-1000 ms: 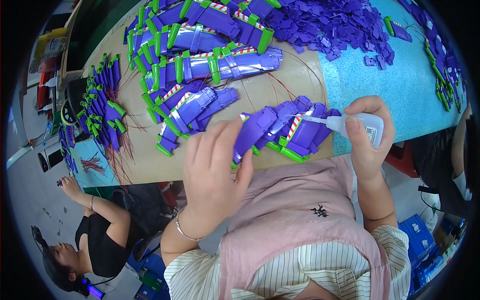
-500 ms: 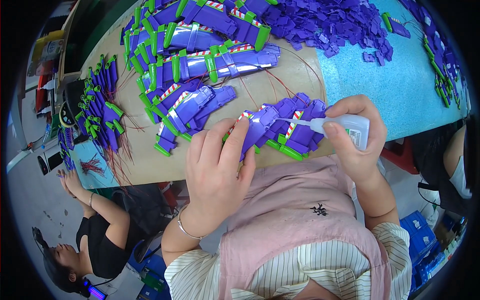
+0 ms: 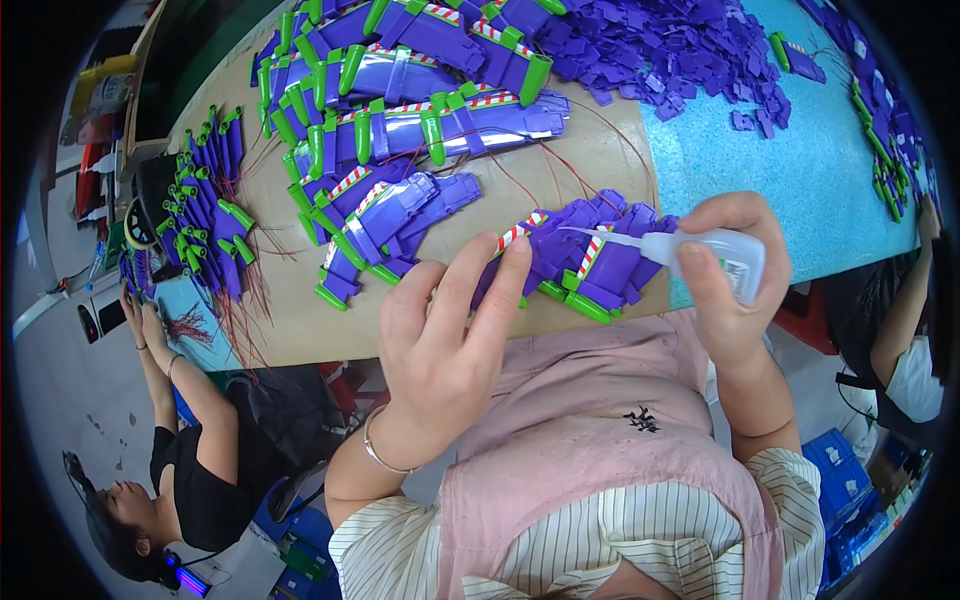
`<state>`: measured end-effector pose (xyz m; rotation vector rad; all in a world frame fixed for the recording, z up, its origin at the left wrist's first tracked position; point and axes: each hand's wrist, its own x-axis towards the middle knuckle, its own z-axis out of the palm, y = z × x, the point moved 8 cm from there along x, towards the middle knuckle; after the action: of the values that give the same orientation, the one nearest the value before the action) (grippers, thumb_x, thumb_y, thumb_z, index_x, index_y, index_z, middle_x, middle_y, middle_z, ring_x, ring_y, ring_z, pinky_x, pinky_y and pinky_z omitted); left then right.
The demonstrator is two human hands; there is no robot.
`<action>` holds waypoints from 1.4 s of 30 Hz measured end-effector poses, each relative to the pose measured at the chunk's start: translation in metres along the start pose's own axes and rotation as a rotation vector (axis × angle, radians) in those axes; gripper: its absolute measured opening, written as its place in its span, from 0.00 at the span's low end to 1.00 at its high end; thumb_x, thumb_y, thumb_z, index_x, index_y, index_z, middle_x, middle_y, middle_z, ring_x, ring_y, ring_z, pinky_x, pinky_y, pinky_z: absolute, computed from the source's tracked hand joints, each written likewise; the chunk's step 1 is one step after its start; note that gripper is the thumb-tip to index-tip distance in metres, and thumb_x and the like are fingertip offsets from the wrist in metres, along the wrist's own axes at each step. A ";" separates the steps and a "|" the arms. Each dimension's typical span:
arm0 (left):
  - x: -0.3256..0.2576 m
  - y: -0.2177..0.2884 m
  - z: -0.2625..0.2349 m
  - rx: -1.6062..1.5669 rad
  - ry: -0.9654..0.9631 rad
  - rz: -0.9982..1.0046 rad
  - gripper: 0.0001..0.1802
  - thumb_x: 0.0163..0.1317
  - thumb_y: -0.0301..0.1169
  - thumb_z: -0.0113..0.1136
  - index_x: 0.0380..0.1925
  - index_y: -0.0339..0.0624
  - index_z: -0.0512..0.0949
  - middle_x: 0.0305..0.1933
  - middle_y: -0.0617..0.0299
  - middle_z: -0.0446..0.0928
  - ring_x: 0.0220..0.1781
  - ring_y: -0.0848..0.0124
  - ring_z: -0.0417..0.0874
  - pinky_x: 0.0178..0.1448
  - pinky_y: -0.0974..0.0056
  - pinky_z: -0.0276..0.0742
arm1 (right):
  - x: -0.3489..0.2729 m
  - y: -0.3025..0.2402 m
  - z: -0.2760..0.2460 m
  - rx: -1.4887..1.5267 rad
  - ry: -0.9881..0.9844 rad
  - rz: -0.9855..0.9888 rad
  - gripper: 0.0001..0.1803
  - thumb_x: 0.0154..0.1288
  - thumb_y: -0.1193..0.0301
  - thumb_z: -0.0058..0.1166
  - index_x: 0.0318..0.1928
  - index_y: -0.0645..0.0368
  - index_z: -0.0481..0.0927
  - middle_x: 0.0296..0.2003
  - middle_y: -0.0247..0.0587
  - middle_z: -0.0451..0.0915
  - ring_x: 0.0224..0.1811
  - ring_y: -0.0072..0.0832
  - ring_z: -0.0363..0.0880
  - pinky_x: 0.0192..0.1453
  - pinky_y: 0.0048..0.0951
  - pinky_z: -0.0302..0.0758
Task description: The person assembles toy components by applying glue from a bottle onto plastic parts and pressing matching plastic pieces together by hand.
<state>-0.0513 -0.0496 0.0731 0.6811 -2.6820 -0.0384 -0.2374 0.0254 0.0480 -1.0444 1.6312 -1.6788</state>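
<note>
My right hand [image 3: 738,275] grips a small white squeeze bottle [image 3: 742,258] with a long thin nozzle pointing left. The nozzle's tip is over a purple toy wing [image 3: 548,240] with a red-and-white striped edge. Whether the tip touches it, I cannot tell. The fingertips of my left hand [image 3: 445,325] are closed on this wing at its striped edge, hiding part of it. Just to its right, several more purple wings [image 3: 610,270] with green tube-shaped parts lie overlapping at the table's near edge.
Stacked purple-and-green wings [image 3: 400,130] with thin red wires cover the table's far middle. A heap of small purple pieces [image 3: 670,60] lies at the far right, beside a blue mat [image 3: 700,150]. More green-ended pieces [image 3: 205,200] lie left, near a co-worker's hands [image 3: 145,325].
The wing under my left fingers has tilted; its shiny face shows less. My right hand and the bottle have shifted slightly right. The co-worker's arms on the left have moved.
</note>
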 end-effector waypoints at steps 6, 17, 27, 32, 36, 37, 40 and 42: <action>0.011 0.013 0.031 -0.318 -0.135 -0.110 0.26 0.53 0.34 0.69 0.54 0.41 0.77 0.55 0.54 0.74 0.53 0.55 0.74 0.56 0.53 0.69 | -0.004 0.011 -0.027 0.044 0.152 -0.074 0.10 0.64 0.73 0.63 0.42 0.63 0.77 0.36 0.32 0.78 0.34 0.14 0.72 0.38 0.17 0.68; -0.019 -0.071 0.005 0.069 -0.021 -0.395 0.22 0.55 0.25 0.67 0.51 0.35 0.74 0.51 0.46 0.75 0.50 0.49 0.76 0.53 0.51 0.72 | 0.000 0.011 -0.019 0.021 0.091 -0.013 0.07 0.63 0.76 0.62 0.40 0.63 0.78 0.34 0.31 0.77 0.33 0.13 0.72 0.37 0.17 0.68; 0.005 0.000 0.000 -0.196 -0.095 -0.140 0.26 0.47 0.23 0.68 0.51 0.37 0.79 0.49 0.55 0.77 0.40 0.58 0.74 0.45 0.58 0.73 | -0.003 0.008 -0.017 0.009 0.052 0.011 0.08 0.62 0.76 0.63 0.40 0.63 0.78 0.34 0.33 0.79 0.32 0.13 0.73 0.35 0.16 0.68; 0.009 0.001 0.002 -0.185 -0.106 -0.128 0.26 0.46 0.23 0.68 0.51 0.38 0.79 0.49 0.56 0.77 0.41 0.58 0.74 0.44 0.57 0.73 | -0.006 0.004 -0.007 0.084 -0.004 0.047 0.09 0.61 0.78 0.65 0.40 0.64 0.78 0.34 0.34 0.80 0.32 0.15 0.75 0.35 0.17 0.70; 0.008 0.001 0.001 -0.173 -0.117 -0.133 0.27 0.46 0.23 0.69 0.50 0.38 0.79 0.49 0.56 0.77 0.41 0.59 0.74 0.44 0.57 0.73 | -0.005 0.000 0.000 -0.022 -0.078 0.037 0.10 0.59 0.78 0.66 0.40 0.64 0.78 0.34 0.36 0.81 0.33 0.17 0.78 0.36 0.18 0.72; 0.008 0.002 0.001 -0.172 -0.119 -0.132 0.27 0.46 0.23 0.69 0.50 0.38 0.79 0.49 0.56 0.77 0.41 0.59 0.74 0.44 0.57 0.73 | -0.005 -0.002 0.000 -0.070 -0.081 0.008 0.10 0.59 0.78 0.66 0.40 0.65 0.78 0.34 0.37 0.81 0.34 0.17 0.78 0.36 0.19 0.73; 0.006 0.001 0.003 -0.171 -0.123 -0.136 0.26 0.47 0.23 0.68 0.51 0.38 0.79 0.50 0.56 0.77 0.41 0.59 0.74 0.44 0.58 0.72 | -0.004 0.001 -0.005 -0.073 -0.062 -0.009 0.11 0.59 0.79 0.66 0.40 0.65 0.78 0.35 0.37 0.81 0.34 0.17 0.78 0.37 0.18 0.73; 0.005 0.005 0.000 -0.084 -0.087 -0.097 0.25 0.48 0.24 0.65 0.51 0.39 0.81 0.52 0.59 0.78 0.40 0.61 0.73 0.43 0.59 0.71 | -0.005 0.001 -0.007 -0.035 -0.054 -0.010 0.11 0.59 0.79 0.66 0.41 0.65 0.78 0.35 0.38 0.81 0.34 0.18 0.78 0.37 0.18 0.73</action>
<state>-0.0580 -0.0476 0.0755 0.7997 -2.7102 -0.2094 -0.2405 0.0336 0.0466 -1.1066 1.6286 -1.6198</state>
